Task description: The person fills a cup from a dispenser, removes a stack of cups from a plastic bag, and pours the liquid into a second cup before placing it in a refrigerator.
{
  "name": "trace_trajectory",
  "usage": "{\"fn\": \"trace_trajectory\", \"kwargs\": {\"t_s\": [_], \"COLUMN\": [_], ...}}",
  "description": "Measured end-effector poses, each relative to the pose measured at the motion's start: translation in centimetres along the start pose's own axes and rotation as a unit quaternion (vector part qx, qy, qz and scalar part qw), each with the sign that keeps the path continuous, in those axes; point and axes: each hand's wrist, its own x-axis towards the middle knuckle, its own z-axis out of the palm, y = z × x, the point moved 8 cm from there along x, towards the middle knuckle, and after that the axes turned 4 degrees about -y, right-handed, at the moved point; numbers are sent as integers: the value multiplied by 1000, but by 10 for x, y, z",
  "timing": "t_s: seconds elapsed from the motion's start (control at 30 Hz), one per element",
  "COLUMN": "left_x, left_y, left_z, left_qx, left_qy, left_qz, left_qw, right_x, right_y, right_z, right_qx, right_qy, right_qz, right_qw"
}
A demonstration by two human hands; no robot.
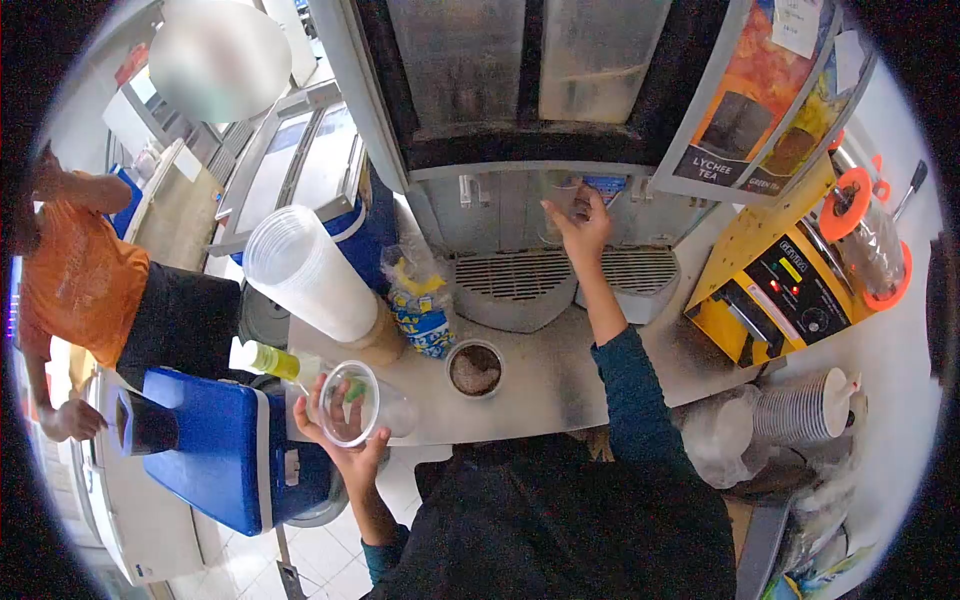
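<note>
My left hand (345, 440) is wrapped round a clear plastic cup (392, 405), tilted with its open rim toward me, over the counter's left front edge. My right hand (583, 228) reaches up to the front of the drink dispenser (432, 215), just below its dark-framed tanks. Its fingers are bent round a small see-through piece above the drip tray (620, 272); I cannot tell whether that is part of a tap. Between my arms, a cup of dark brown contents (474, 369) stands on the counter.
At the left stand a tall stack of clear cups (310, 270), a blue-and-yellow bag (420, 305) and a green-capped bottle (268, 360). A yellow cup sealer (765, 300) stands right, above stacked cups (800, 412). Beyond a blue cooler (205, 440), a person in orange (85, 280) holds a dark cup (145, 425).
</note>
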Motion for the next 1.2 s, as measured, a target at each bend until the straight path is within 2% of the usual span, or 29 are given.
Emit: {"fn": "trace_trajectory", "kwargs": {"t_s": [0.07,0.17,0.3,0.37,0.47,0.67,0.8,0.9,1.1,1.2], "left_x": [-2,-5,-6,-6,-6,-8,-11,-16,-24,-26], "left_y": [-5,-14,-17,-19,-22,-25,-31,-35,-44,-44], "left_z": [0,2,9,11,13,14,9,6,1,0], "left_qx": [1,8,4,4,19,39,44,49,70,72], "left_qy": [2,-5,-24,-31,-47,-59,-50,-41,-39,-34], "left_qz": [-11,-35,-54,-44,-30,-20,-19,-36,-53,-63], "left_qw": [1000,999,998,999,998,997,998,997,995,995], "right_x": [-1,1,1,0,1,1,4,4,3,-11], "right_y": [1,1,7,4,-2,-16,-8,-12,-12,-17], "right_z": [0,-2,0,1,3,-1,0,-1,-3,-5], "right_qx": [12,-57,-11,22,3,-51,8,-15,-49,17], "right_qy": [1,6,-7,-5,-44,-30,-32,-39,-68,-94], "right_qz": [10,-29,-2,2,16,-9,-3,16,-9,33], "right_qw": [1000,998,1000,1000,999,998,999,999,996,995]}}
